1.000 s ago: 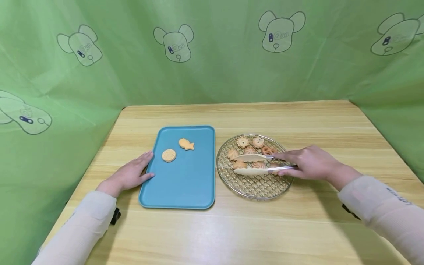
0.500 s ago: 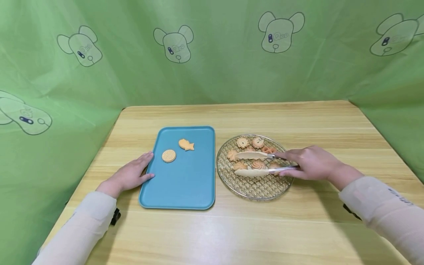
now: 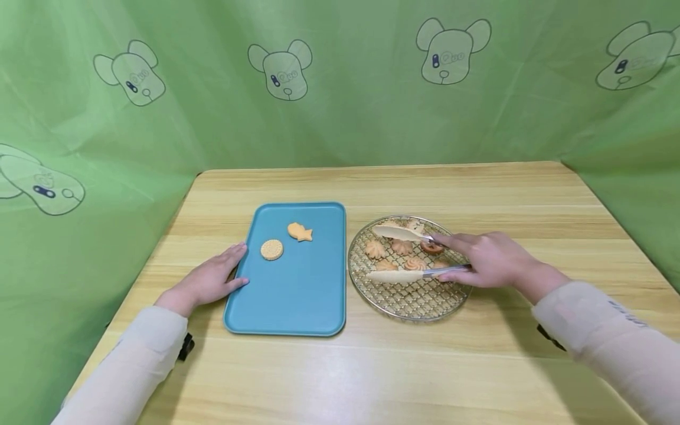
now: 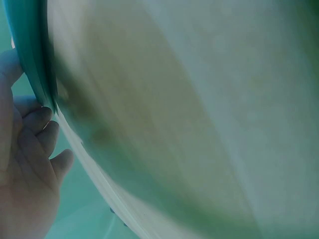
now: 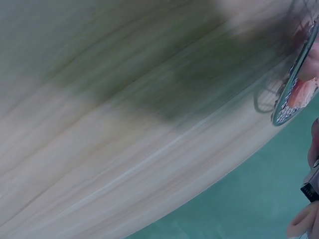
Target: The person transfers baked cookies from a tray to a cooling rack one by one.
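Observation:
My right hand [image 3: 491, 260] grips a pair of tongs [image 3: 397, 275] with cream tips and metal arms, spread wide over the round wire rack [image 3: 409, 304]. One tip lies across the back row of cookies, the other along the front row. Between them show swirl cookies [image 3: 402, 247] and a brown cookie [image 3: 431, 247], partly hidden by the far arm. Nothing is pinched by the tongs. My left hand [image 3: 204, 280] rests at the left rim of the blue tray [image 3: 297, 295], its fingers touching the edge. A round cookie [image 3: 272, 249] and a fish-shaped cookie [image 3: 300, 232] lie on the tray.
Tray and rack stand side by side on the wooden table [image 3: 340, 378], a narrow gap between them. A green curtain [image 3: 361, 130] printed with mouse heads surrounds the table at the back and sides. The right wrist view catches the rack's rim [image 5: 281, 117].
The tongs have spread wider. Their far tip has moved back from the middle row to the back row of cookies, uncovering the middle cookies. My left hand has stayed in place.

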Demonstrator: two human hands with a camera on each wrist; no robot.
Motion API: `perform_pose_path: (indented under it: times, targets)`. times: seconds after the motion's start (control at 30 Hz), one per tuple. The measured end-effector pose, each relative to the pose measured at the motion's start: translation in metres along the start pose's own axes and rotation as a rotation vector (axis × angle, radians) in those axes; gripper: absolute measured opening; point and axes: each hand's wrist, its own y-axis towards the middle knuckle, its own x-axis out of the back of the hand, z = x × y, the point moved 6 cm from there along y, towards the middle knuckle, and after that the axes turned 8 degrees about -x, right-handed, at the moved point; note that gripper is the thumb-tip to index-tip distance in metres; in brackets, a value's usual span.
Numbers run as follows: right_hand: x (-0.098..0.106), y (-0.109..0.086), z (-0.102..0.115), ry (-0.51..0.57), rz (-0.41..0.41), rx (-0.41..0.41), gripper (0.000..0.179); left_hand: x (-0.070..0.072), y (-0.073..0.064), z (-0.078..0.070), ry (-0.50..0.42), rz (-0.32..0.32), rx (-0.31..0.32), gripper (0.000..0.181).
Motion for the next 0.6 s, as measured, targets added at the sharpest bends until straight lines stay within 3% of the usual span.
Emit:
perform_pose_path:
  times: [0.23, 0.6]
  targets:
    - [-0.002, 0.013, 0.009, 0.046, 0.062, -0.076, 0.084, 0.0, 0.0, 0.0, -0.003, 0.001, 0.004, 0.074]
    - [-0.005, 0.042, 0.029, 0.069, 0.077, -0.105, 0.089, -0.001, 0.001, 0.001, -0.003, 0.004, 0.003, 0.074]
